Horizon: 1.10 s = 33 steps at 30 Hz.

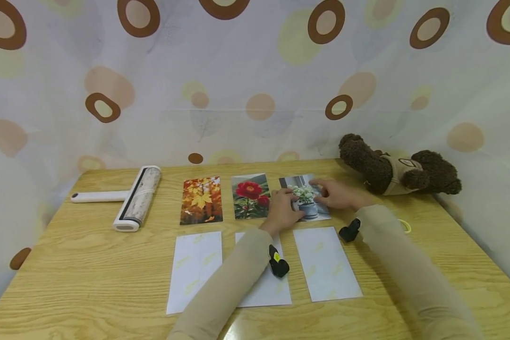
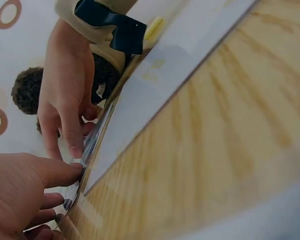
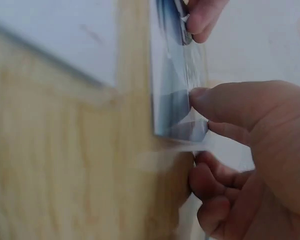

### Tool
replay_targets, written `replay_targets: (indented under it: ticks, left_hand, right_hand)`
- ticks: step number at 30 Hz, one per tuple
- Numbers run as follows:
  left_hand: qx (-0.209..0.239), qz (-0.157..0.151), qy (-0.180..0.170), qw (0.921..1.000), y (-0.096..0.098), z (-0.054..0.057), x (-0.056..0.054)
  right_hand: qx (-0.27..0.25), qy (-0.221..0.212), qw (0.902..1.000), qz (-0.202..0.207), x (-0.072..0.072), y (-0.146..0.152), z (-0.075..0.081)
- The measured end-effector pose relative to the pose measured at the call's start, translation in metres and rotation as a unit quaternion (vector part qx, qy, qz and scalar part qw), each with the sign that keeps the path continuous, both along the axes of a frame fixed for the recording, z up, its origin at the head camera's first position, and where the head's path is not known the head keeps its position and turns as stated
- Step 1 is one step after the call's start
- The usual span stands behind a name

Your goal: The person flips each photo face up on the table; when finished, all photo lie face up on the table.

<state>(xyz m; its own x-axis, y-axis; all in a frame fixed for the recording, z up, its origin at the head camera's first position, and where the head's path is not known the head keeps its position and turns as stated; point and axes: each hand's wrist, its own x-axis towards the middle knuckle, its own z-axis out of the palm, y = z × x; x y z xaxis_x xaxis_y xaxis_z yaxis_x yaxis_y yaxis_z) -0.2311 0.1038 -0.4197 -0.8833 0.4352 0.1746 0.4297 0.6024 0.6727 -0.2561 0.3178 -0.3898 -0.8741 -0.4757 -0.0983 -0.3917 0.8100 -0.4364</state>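
A photo print of white flowers in a blue pot (image 1: 309, 210) lies on the table, the rightmost of a row of three. My left hand (image 1: 282, 210) rests over its left side, fingers spread and thumb near the lower edge. From the right, my right hand (image 1: 337, 193) touches the print's top and right side with extended fingers. In the right wrist view, the right thumb (image 3: 230, 102) lies on the glossy print (image 3: 172, 95), and a clear edge shows at its end. Beside it are a red flower print (image 1: 250, 191) and an autumn leaf print (image 1: 201, 200).
Three white sheets with faint yellow marks lie nearer: left (image 1: 197, 264), middle (image 1: 267, 288), right (image 1: 326, 264). A lint roller (image 1: 138, 198) is at the left. A brown teddy bear (image 1: 401, 172) lies at the back right, and a yellow loop (image 1: 405, 226) pokes out behind the right sleeve.
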Motion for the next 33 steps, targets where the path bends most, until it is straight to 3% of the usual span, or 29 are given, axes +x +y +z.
replay_targets:
  ticks: [5, 8, 13, 17, 23, 26, 33]
  left_hand:
    - [-0.022, -0.006, 0.017, 0.9996, -0.001, 0.001, -0.001]
    - [0.009, -0.015, 0.002, 0.9998, -0.004, 0.002, -0.001]
    - [0.072, -0.023, -0.049, 0.9959, -0.014, 0.013, 0.005]
    - [0.064, -0.029, -0.036, 0.9969, -0.023, 0.022, 0.012]
    - [0.089, -0.047, -0.042, 0.9940, -0.056, 0.030, 0.022]
    - [0.101, -0.054, -0.029, 0.9930, -0.077, 0.033, 0.024]
    - [0.072, -0.037, -0.014, 0.9966, -0.119, 0.037, 0.034]
  right_hand:
    - [0.049, 0.019, 0.9983, -0.025, 0.003, -0.005, -0.001]
    - [0.059, 0.024, 0.9972, -0.039, 0.004, -0.011, 0.000]
    - [0.081, 0.074, 0.9914, -0.071, 0.010, -0.020, 0.002]
    - [0.070, 0.114, 0.9868, -0.092, 0.017, -0.029, 0.006]
    - [0.029, 0.131, 0.9896, -0.053, 0.025, -0.046, 0.008]
    - [0.019, 0.126, 0.9913, -0.030, 0.028, -0.055, 0.008]
    - [-0.015, 0.107, 0.9941, 0.011, 0.037, -0.085, 0.012]
